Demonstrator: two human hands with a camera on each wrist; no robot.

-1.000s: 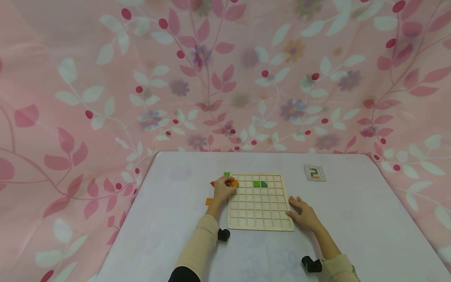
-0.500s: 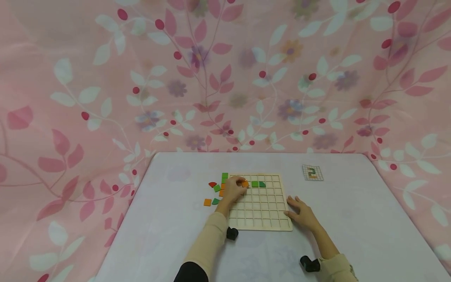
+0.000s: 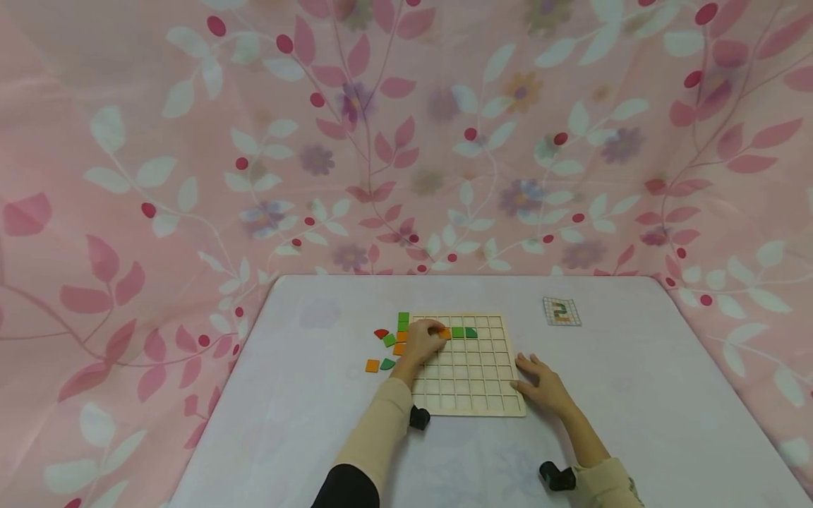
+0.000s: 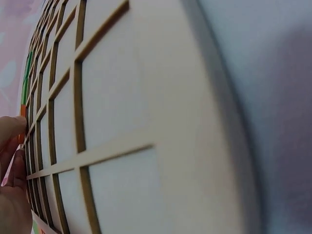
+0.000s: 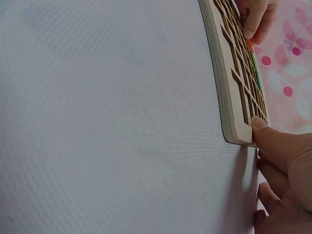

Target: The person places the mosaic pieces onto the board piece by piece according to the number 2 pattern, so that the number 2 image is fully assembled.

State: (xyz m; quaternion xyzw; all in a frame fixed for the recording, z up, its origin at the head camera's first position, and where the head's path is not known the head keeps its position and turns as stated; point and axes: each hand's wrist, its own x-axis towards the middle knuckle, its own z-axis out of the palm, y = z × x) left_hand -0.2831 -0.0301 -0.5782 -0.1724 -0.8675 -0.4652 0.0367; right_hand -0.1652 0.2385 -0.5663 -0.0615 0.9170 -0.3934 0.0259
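My left hand [image 3: 424, 343] is over the upper left of a wooden grid board [image 3: 468, 372]. Its thumb and fingers pinch an orange square tile [image 3: 447, 333], which lies in line with a green square tile [image 3: 458, 332] and a green quarter-round tile [image 3: 471, 333] in the same row. In the left wrist view the fingertips [image 4: 19, 123] are right at the orange tile. My right hand [image 3: 543, 386] rests at the board's right edge with fingers spread; in the right wrist view its thumb [image 5: 259, 123] touches the board's rim.
Left of the board lie loose tiles: a red quarter-round [image 3: 381, 334], a tilted green square [image 3: 389, 341], an orange square [image 3: 372, 366], a green quarter-round [image 3: 387, 364] and several stacked along the edge. A small gridded pattern card [image 3: 562, 311] lies at the back right.
My left hand has moved right from the board's left edge, bringing the orange tile up beside the green square. My right hand has stayed at the board's edge.
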